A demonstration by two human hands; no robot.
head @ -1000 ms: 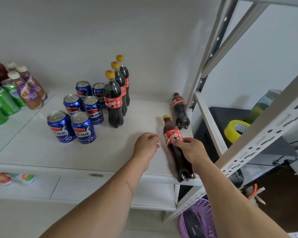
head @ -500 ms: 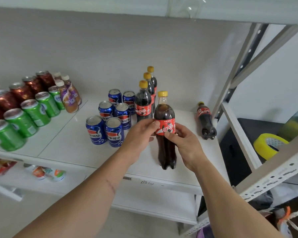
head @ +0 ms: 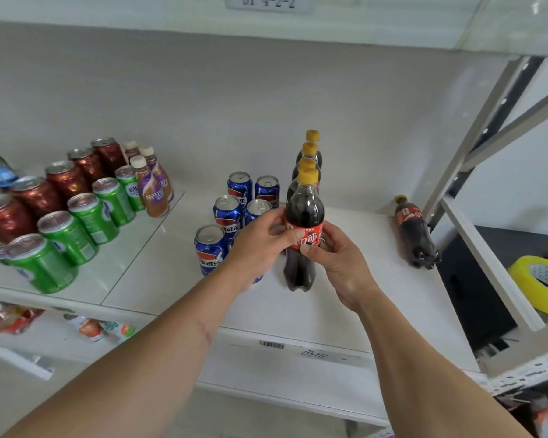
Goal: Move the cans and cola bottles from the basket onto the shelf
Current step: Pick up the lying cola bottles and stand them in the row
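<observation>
I have both hands on one cola bottle (head: 304,216), upright at the middle of the shelf (head: 345,311). My left hand (head: 260,245) wraps its red label from the left, fingers curled round it, so that grip is closed on the bottle. My right hand (head: 336,257) pinches the same label from the right, thumb across the front. I cannot tell whether the bottle's base touches the shelf or hangs just above it.

Directly behind it, farther in, I see a row of standing cola bottles (head: 310,153), with only their yellow caps and shoulders showing. Just left of that row stands a cluster of blue cans (head: 227,210); my left hand partly hides the nearest ones. Well to the right, one more bottle (head: 413,232) lies on its side near the shelf's upright post (head: 475,128).

On the far left stand green cans (head: 64,235), dark red cans (head: 64,178) and small coffee bottles (head: 152,191). A roll of yellow tape (head: 538,282) sits off the shelf to the right.
</observation>
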